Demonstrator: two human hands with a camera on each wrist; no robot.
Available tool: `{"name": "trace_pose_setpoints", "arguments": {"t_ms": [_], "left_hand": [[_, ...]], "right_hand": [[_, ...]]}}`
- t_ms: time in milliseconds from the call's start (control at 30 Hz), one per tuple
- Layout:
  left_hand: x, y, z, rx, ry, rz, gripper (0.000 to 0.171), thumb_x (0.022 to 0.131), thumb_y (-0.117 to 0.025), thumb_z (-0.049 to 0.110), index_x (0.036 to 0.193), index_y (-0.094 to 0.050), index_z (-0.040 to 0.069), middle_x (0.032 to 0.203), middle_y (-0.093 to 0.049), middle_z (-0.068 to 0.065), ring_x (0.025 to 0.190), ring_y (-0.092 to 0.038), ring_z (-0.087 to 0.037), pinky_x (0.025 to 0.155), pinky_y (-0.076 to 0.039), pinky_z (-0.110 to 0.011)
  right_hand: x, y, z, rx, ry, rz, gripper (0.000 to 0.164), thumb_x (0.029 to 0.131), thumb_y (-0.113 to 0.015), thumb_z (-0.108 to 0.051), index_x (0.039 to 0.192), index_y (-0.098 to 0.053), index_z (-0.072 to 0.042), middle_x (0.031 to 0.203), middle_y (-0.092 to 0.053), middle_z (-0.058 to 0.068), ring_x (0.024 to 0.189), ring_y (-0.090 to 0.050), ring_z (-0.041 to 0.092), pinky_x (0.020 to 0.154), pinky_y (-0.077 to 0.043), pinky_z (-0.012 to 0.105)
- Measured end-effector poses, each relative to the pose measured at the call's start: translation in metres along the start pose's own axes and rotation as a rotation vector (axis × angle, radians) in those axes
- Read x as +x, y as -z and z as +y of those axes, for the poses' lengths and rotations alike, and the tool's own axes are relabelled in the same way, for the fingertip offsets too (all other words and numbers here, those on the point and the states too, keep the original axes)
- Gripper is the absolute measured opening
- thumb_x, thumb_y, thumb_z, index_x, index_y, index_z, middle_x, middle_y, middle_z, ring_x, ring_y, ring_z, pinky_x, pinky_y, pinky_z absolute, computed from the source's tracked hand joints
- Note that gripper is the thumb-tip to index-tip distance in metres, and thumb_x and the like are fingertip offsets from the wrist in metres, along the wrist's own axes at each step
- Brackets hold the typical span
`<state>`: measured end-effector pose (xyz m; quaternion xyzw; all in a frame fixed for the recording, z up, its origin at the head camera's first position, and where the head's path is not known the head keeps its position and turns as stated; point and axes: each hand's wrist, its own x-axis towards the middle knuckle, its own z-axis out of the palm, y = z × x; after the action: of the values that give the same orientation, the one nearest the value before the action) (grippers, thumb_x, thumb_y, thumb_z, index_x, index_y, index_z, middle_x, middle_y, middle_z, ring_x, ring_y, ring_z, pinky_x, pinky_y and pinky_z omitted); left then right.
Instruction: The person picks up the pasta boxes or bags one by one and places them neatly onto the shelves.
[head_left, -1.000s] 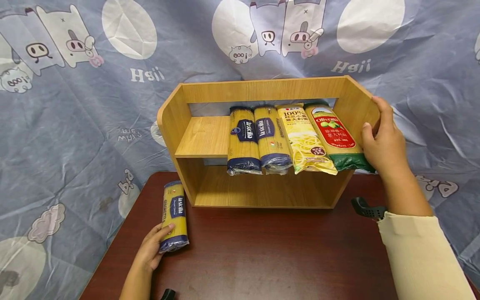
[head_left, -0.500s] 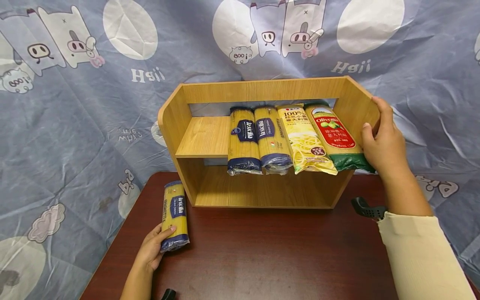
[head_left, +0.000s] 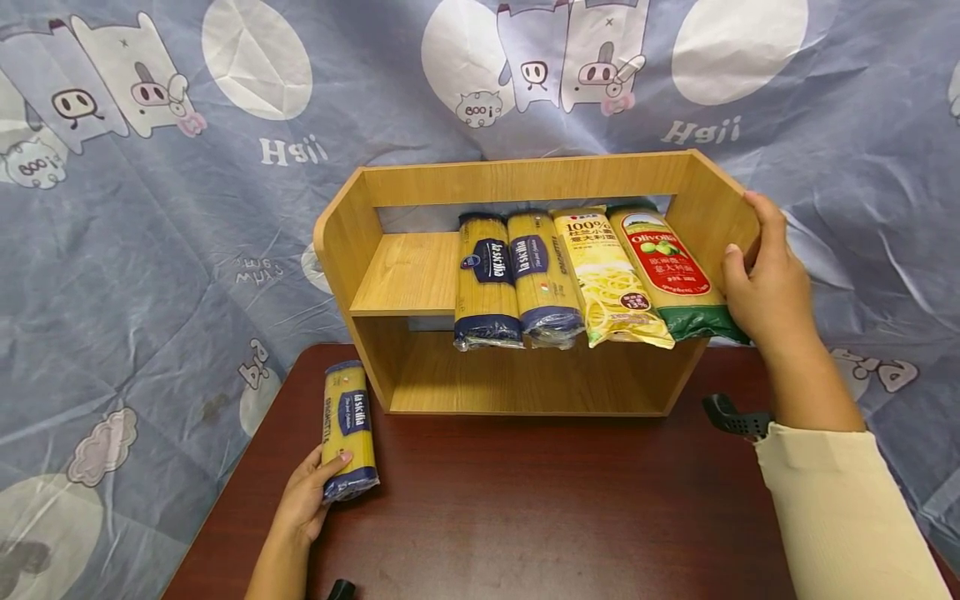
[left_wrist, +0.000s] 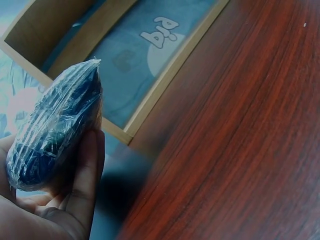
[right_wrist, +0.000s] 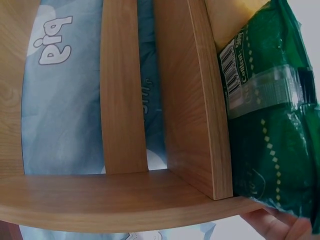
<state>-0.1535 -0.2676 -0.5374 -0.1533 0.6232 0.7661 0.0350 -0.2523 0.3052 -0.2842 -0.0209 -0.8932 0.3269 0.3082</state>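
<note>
My left hand (head_left: 303, 493) grips the lower end of a yellow and navy spaghetti packet (head_left: 348, 425) at the left of the table, beside the shelf. In the left wrist view the packet's crinkled clear wrap end (left_wrist: 55, 125) faces the camera, with fingers and thumb around it. My right hand (head_left: 772, 287) holds the right side panel of the wooden shelf (head_left: 525, 182), its thumb on the inner side. Close to that thumb lies a green and red pasta packet (head_left: 667, 267). The right wrist view shows mainly the shelf's underside and that green packet (right_wrist: 272, 130); few fingers show.
On the upper board, left of the green packet, lie a yellow noodle packet (head_left: 607, 275) and two navy-banded spaghetti packets (head_left: 546, 275), (head_left: 489, 279). Bare board (head_left: 408, 271) shows at their left. The dark red table (head_left: 525, 500) extends in front; a patterned cloth (head_left: 150, 267) hangs behind.
The spaghetti packet in my left hand shifts and tilts very slightly; otherwise it stays in place. My right hand stays on the shelf's side panel.
</note>
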Motion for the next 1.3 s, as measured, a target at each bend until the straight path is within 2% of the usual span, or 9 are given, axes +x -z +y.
{"name": "trace_pose_setpoints", "arguments": {"t_ms": [100, 267, 433, 600, 767, 967, 1300], "left_hand": [[-0.002, 0.000, 0.001, -0.002, -0.025, 0.012, 0.048, 0.100, -0.062, 0.015, 0.142, -0.041, 0.008, 0.092, -0.074, 0.010, 0.083, -0.071, -0.008, 0.072, -0.057, -0.025], [-0.005, -0.001, 0.005, -0.018, -0.066, -0.006, 0.048, 0.100, -0.060, 0.014, 0.143, -0.040, 0.010, 0.095, -0.074, 0.011, 0.085, -0.071, -0.007, 0.073, -0.057, -0.024], [-0.005, -0.002, 0.008, -0.044, -0.080, -0.019, 0.053, 0.101, -0.059, 0.013, 0.148, -0.034, 0.010, 0.097, -0.074, 0.012, 0.086, -0.071, -0.006, 0.073, -0.057, -0.023], [-0.007, -0.003, 0.011, -0.073, -0.103, -0.031, 0.050, 0.102, -0.057, 0.011, 0.147, -0.035, 0.015, 0.100, -0.074, 0.012, 0.086, -0.071, -0.006, 0.073, -0.057, -0.023], [-0.011, -0.006, 0.015, -0.145, -0.172, -0.072, 0.044, 0.103, -0.053, 0.007, 0.142, -0.040, 0.021, 0.102, -0.075, 0.011, 0.087, -0.072, -0.006, 0.072, -0.058, -0.022], [-0.016, -0.009, 0.022, -0.221, -0.266, -0.129, 0.048, 0.103, -0.050, 0.000, 0.144, -0.038, 0.022, 0.108, -0.074, 0.008, 0.089, -0.073, -0.008, 0.073, -0.058, -0.022], [-0.020, -0.014, 0.028, -0.249, -0.293, -0.130, 0.056, 0.103, -0.047, -0.004, 0.151, -0.033, 0.020, 0.112, -0.073, 0.009, 0.092, -0.072, -0.007, 0.074, -0.059, -0.023]], "right_hand": [[0.000, 0.000, -0.001, 0.002, 0.001, -0.004, 0.061, 0.101, -0.040, -0.026, 0.157, -0.020, -0.041, 0.136, -0.050, 0.042, 0.112, -0.049, 0.059, 0.092, -0.033, 0.070], [0.000, 0.000, -0.001, 0.003, 0.000, -0.002, 0.061, 0.101, -0.040, -0.026, 0.157, -0.020, -0.041, 0.135, -0.050, 0.042, 0.112, -0.049, 0.059, 0.092, -0.033, 0.070], [0.001, -0.001, -0.001, 0.003, 0.002, 0.000, 0.061, 0.102, -0.041, -0.026, 0.157, -0.020, -0.041, 0.134, -0.051, 0.042, 0.111, -0.049, 0.059, 0.091, -0.033, 0.070], [0.002, -0.001, 0.000, 0.004, -0.002, 0.000, 0.061, 0.102, -0.041, -0.026, 0.157, -0.021, -0.041, 0.137, -0.050, 0.040, 0.113, -0.049, 0.060, 0.092, -0.033, 0.071], [0.001, 0.000, 0.000, 0.003, -0.003, -0.003, 0.061, 0.102, -0.041, -0.026, 0.157, -0.020, -0.042, 0.139, -0.050, 0.039, 0.114, -0.049, 0.060, 0.093, -0.033, 0.071], [0.001, 0.001, -0.001, 0.003, -0.002, -0.002, 0.061, 0.102, -0.041, -0.027, 0.157, -0.020, -0.041, 0.136, -0.051, 0.041, 0.112, -0.050, 0.059, 0.092, -0.033, 0.070], [0.001, 0.001, -0.001, -0.003, -0.007, -0.010, 0.061, 0.102, -0.041, -0.027, 0.158, -0.019, -0.040, 0.138, -0.049, 0.041, 0.114, -0.049, 0.059, 0.092, -0.033, 0.070]]}}
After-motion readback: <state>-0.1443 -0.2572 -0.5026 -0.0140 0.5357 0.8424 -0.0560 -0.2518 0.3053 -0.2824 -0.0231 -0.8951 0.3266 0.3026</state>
